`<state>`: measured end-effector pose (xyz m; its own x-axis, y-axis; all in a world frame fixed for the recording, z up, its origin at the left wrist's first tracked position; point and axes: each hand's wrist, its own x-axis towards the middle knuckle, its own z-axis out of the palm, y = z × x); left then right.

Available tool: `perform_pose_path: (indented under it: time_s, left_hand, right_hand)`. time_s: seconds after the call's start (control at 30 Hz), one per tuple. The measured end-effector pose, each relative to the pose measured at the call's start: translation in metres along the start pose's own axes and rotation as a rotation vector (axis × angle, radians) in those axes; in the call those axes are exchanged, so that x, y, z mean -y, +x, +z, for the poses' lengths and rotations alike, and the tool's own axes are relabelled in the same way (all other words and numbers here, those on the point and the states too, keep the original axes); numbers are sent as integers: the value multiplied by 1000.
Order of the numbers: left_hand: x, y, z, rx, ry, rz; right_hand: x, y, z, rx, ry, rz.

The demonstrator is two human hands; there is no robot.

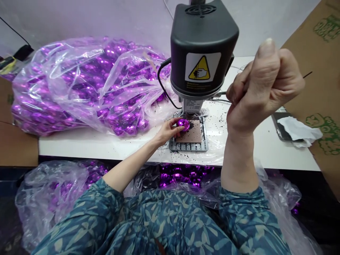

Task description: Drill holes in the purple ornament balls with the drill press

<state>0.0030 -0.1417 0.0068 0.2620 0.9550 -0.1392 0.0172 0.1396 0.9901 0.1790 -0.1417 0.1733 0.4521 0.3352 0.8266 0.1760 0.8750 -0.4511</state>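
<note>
My left hand (170, 130) is closed around a shiny purple faceted ball (183, 124), thumb on its near side. The ball rests over a brown board (195, 134) on the slotted metal base (188, 147) of a black bench drill press (204, 39). Right above the ball is the drill press's chuck (190, 115); whether a bit touches the ball is hidden. On the right, my right hand (265, 83) is raised and closed in a fist beside the press head. A metal lever (221, 94) runs from the press into its fingers, its grip mostly covered.
A big clear plastic bag (79, 88) full of purple balls lies on the white table (87, 145) at left. Black shavings surround the base. More bagged purple balls (183, 176) sit below the front edge. At right are a phone-like dark slab (284, 127), white tissue (300, 129) and cardboard (316, 78).
</note>
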Motion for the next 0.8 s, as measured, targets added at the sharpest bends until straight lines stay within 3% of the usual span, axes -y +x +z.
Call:
perform_pose_path:
  time_s: [0.13, 0.33, 0.47, 0.67, 0.8]
  left_hand:
    - [4, 2, 7, 4, 81, 42]
    - [10, 1, 16, -28, 360, 265]
    - [14, -1, 20, -31, 386, 271]
    - [14, -3, 21, -62, 404, 282]
    - [13, -2, 21, -59, 382, 276]
  right_hand:
    - [7, -1, 1, 4, -70, 22]
    - [5, -2, 1, -12, -80, -9]
    - [3, -7, -3, -11, -21, -41]
    - [8, -24, -12, -29, -24, 28]
    - [5, -32, -14, -48, 52, -41]
